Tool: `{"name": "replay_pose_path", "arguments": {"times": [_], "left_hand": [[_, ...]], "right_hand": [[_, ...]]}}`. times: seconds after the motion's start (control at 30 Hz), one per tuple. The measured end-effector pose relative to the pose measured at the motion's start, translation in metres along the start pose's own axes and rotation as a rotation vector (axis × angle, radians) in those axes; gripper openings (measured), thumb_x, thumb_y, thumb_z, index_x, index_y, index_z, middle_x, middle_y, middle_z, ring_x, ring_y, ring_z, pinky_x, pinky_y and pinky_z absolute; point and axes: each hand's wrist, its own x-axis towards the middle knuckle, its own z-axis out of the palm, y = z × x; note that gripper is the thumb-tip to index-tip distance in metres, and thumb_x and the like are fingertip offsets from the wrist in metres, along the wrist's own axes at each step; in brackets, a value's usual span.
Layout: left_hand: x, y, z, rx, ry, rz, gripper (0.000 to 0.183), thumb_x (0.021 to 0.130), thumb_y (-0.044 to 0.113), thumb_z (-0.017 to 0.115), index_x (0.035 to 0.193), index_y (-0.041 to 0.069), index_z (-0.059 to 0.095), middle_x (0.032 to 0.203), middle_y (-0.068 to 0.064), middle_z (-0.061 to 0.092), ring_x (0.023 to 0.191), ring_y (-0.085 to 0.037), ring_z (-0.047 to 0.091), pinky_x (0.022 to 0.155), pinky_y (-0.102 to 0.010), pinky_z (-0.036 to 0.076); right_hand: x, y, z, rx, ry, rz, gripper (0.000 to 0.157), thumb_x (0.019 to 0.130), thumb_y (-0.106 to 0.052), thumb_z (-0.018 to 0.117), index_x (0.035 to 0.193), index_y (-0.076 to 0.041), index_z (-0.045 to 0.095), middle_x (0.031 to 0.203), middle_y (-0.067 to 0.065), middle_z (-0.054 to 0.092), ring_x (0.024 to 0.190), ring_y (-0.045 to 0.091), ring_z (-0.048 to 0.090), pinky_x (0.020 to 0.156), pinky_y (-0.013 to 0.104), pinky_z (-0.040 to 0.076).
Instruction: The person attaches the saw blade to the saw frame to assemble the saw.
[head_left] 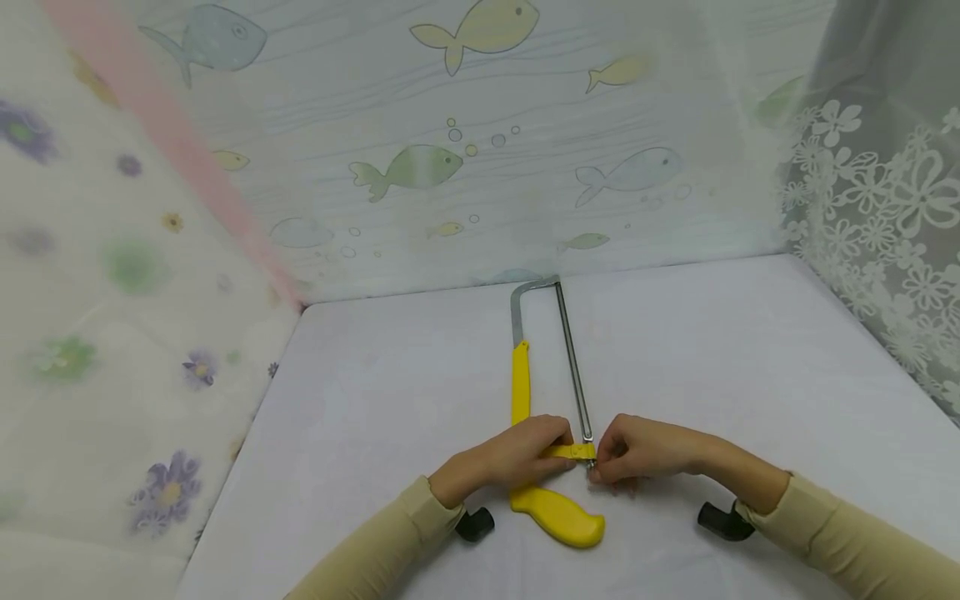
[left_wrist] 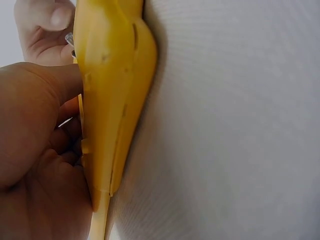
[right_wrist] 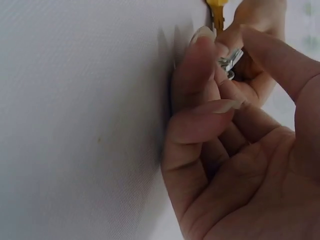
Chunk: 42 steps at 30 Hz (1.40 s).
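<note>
A hacksaw with a yellow handle (head_left: pixel 558 517) and grey metal frame lies lengthwise on the white cloth. My left hand (head_left: pixel 528 450) grips its yellow frame near the crosspiece (head_left: pixel 581 451); the left wrist view shows the thumb against the yellow body (left_wrist: pixel 112 100). The slim blade bar (head_left: pixel 573 358) runs from the crosspiece to the far end of the frame. At its near end sits a small silver wing nut (right_wrist: pixel 230 62). My right hand (head_left: pixel 641 450) has its fingers curled round this nut, with fingertips close about it in the right wrist view.
White cloth (head_left: pixel 390 375) covers the table. Behind stands a pale curtain with printed fish (head_left: pixel 420 167). A flowered curtain (head_left: pixel 150 375) hangs at the left, a lace one (head_left: pixel 885 192) at the right. Black wrist mounts (head_left: pixel 723 521) show below the sleeves.
</note>
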Motion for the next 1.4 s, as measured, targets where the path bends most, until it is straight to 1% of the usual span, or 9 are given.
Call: {"name": "replay_pose_path", "arguments": {"times": [0.1, 0.17, 0.27, 0.53, 0.8, 0.97, 1.13, 1.4], "left_hand": [[0.000, 0.000, 0.000, -0.001, -0.001, -0.003, 0.012, 0.102, 0.023, 0.065, 0.106, 0.013, 0.060, 0.095, 0.009, 0.058, 0.085, -0.005, 0.051, 0.078, -0.015, 0.042], [0.000, 0.000, 0.000, -0.007, -0.001, -0.007, 0.011, 0.102, 0.023, 0.065, 0.105, 0.014, 0.060, 0.094, 0.009, 0.058, 0.085, -0.005, 0.051, 0.077, -0.015, 0.042], [-0.001, 0.001, 0.000, -0.011, -0.001, -0.010, 0.011, 0.102, 0.023, 0.065, 0.105, 0.014, 0.060, 0.094, 0.009, 0.058, 0.084, -0.005, 0.050, 0.077, -0.015, 0.042], [0.000, 0.000, 0.001, -0.019, -0.007, -0.009, 0.012, 0.103, 0.024, 0.065, 0.105, 0.013, 0.060, 0.094, 0.008, 0.058, 0.084, -0.004, 0.050, 0.077, -0.015, 0.043], [0.001, 0.000, 0.000, -0.004, 0.001, 0.006, 0.011, 0.103, 0.024, 0.064, 0.105, 0.014, 0.060, 0.094, 0.009, 0.058, 0.084, -0.005, 0.050, 0.077, -0.015, 0.042], [0.001, 0.000, 0.000, 0.002, 0.000, 0.001, 0.011, 0.103, 0.024, 0.065, 0.105, 0.014, 0.060, 0.094, 0.009, 0.058, 0.084, -0.005, 0.050, 0.077, -0.015, 0.042], [0.001, 0.001, 0.000, -0.003, 0.000, -0.011, 0.012, 0.102, 0.024, 0.065, 0.106, 0.013, 0.061, 0.095, 0.009, 0.059, 0.084, -0.004, 0.050, 0.078, -0.015, 0.042], [0.001, 0.001, 0.001, 0.004, 0.001, -0.014, 0.012, 0.102, 0.024, 0.066, 0.106, 0.014, 0.061, 0.095, 0.009, 0.059, 0.083, -0.004, 0.050, 0.076, -0.015, 0.042]], "right_hand": [[0.001, -0.002, 0.002, 0.001, 0.010, 0.019, 0.034, 0.098, -0.028, 0.068, 0.074, -0.005, 0.073, 0.063, 0.003, 0.064, 0.053, 0.011, 0.052, 0.049, 0.019, 0.036], [0.001, -0.003, 0.004, 0.006, 0.023, 0.032, 0.038, 0.100, -0.029, 0.067, 0.072, -0.004, 0.073, 0.062, 0.005, 0.065, 0.052, 0.012, 0.053, 0.047, 0.020, 0.035], [0.002, -0.003, 0.005, 0.015, 0.033, 0.042, 0.038, 0.100, -0.028, 0.066, 0.072, -0.004, 0.073, 0.063, 0.007, 0.066, 0.051, 0.015, 0.055, 0.047, 0.020, 0.037], [0.002, -0.004, 0.005, 0.013, 0.026, 0.055, 0.037, 0.100, -0.028, 0.067, 0.073, -0.004, 0.073, 0.063, 0.007, 0.066, 0.050, 0.014, 0.056, 0.046, 0.020, 0.036], [-0.002, -0.006, 0.002, 0.027, 0.012, 0.052, 0.035, 0.101, -0.025, 0.065, 0.075, -0.003, 0.073, 0.065, 0.009, 0.067, 0.051, 0.013, 0.055, 0.047, 0.020, 0.035], [-0.004, -0.005, 0.000, 0.020, 0.009, 0.053, 0.033, 0.101, -0.024, 0.065, 0.076, -0.003, 0.073, 0.065, 0.009, 0.067, 0.053, 0.014, 0.055, 0.047, 0.020, 0.036], [-0.005, -0.002, -0.002, 0.005, 0.004, 0.037, 0.030, 0.100, -0.023, 0.065, 0.078, -0.004, 0.073, 0.065, 0.008, 0.066, 0.053, 0.012, 0.054, 0.047, 0.020, 0.036], [-0.008, 0.000, -0.003, 0.009, 0.021, 0.017, 0.021, 0.098, -0.016, 0.067, 0.082, -0.003, 0.070, 0.066, 0.005, 0.063, 0.054, 0.014, 0.053, 0.048, 0.021, 0.038]]}}
